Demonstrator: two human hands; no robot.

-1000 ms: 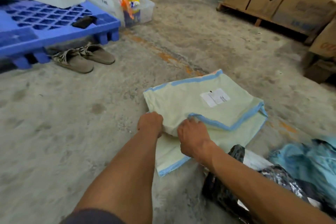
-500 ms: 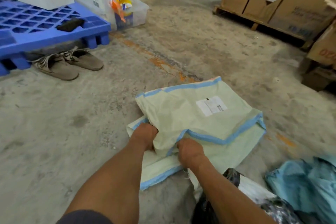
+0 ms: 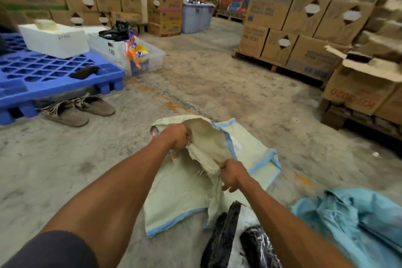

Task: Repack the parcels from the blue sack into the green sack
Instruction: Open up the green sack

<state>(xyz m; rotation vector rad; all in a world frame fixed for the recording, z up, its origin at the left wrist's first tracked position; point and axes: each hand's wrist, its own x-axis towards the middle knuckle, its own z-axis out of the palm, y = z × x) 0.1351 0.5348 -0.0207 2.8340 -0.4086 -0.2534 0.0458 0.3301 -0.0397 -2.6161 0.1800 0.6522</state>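
Now | green sack (image 3: pixel 187 191), folded flat on the floor (image 3: pixel 65 169) half a second ago, gapes at its frayed mouth; ready for loading, I judge | my left hand (image 3: pixel 175 136) and right hand (image 3: pixel 231 175) each grip the rim | parcels (image 3: pixel 224 230) just beside its near corner, blue sack (image 3: pixel 348 224) farther right of it | bare floor left of it.

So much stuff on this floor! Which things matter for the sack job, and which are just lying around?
For the job: green sack, gripped by left hand and right hand; blue sack; black-wrapped parcels.
Lying about: shoes; blue pallet; white box; clear tub; cardboard boxes.
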